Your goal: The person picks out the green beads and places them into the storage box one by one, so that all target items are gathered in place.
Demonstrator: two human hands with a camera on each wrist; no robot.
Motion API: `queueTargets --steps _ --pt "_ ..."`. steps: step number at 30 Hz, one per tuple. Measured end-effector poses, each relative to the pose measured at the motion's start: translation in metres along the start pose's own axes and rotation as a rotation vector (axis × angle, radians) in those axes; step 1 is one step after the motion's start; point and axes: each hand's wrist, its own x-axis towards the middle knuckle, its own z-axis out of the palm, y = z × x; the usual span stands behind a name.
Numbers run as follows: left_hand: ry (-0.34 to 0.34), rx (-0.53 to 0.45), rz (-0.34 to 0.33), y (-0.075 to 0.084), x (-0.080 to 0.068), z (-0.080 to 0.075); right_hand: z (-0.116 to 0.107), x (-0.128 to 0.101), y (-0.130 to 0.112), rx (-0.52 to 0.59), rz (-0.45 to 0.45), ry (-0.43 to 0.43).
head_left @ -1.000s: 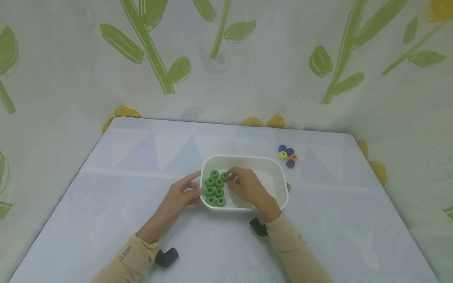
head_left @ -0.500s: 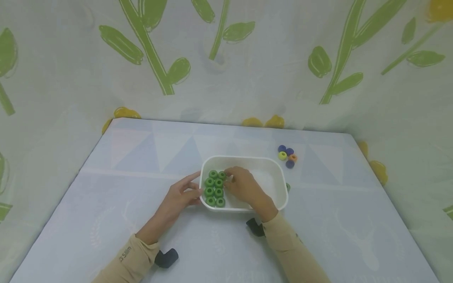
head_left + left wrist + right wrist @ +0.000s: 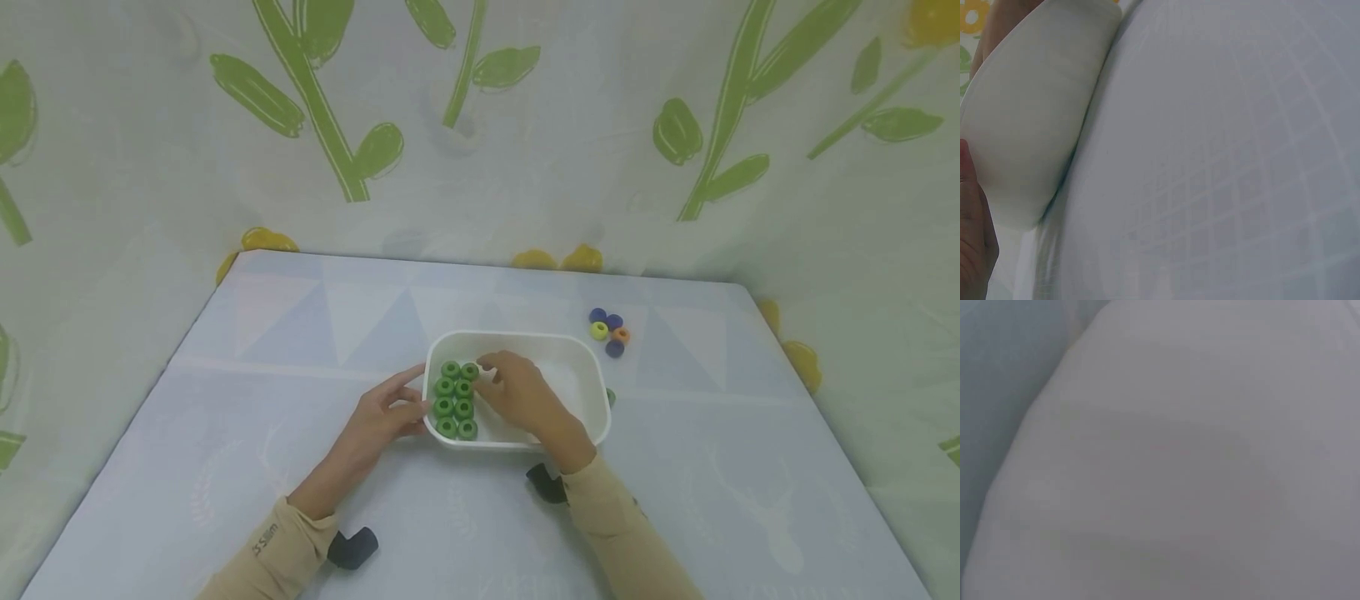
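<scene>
Eight green rings (image 3: 455, 399) lie in two neat columns of four at the left end of the white tray (image 3: 592, 367), flat on its floor and touching one another. They look like small moulded plastic or foam pieces: light, stiff enough to keep their shape, smooth and apt to skid on the tray floor if nudged. Each is best taken by pinching across the outer edge, or with a fingertip hooked in the centre hole.

The right hand (image 3: 525, 398) is inside the tray, its fingers (image 3: 491, 364) bent just right of the top ring in the right column, touching or nearly touching it; whether they pinch anything, I cannot tell. The left hand (image 3: 382, 414) rests on the table (image 3: 262, 375) with relaxed, fairly straight fingers (image 3: 411, 375) against the tray's left outer wall, steadying it rather than gripping; the left wrist view shows that wall close up.

Well beyond the right fingers, on the table past the tray's far right corner, sits a cluster of five loose rings (image 3: 609, 331): three dark blue, one yellow, one orange. One more green ring (image 3: 611, 397) peeps out beside the tray's right wall, mostly hidden.
</scene>
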Motion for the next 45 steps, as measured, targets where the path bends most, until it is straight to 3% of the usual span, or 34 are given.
queueTargets --steps 11,19,30,35,45 --pt "0.01 -0.007 0.001 0.002 -0.002 0.0 -0.035 -0.026 0.008 0.014 -0.061 0.132" --pt "0.013 -0.004 -0.008 0.0 -0.001 0.0 -0.054 -0.053 0.034 0.112 -0.101 0.268" --pt "0.019 0.011 -0.005 0.003 -0.003 0.002 -0.069 -0.08 0.075 0.113 0.058 0.488" --pt "0.018 0.015 -0.014 0.001 -0.002 0.002 -0.068 -0.083 0.088 0.145 0.134 0.522" --pt "0.019 0.013 -0.006 0.001 -0.002 0.002 -0.063 -0.083 0.109 0.128 0.175 0.537"
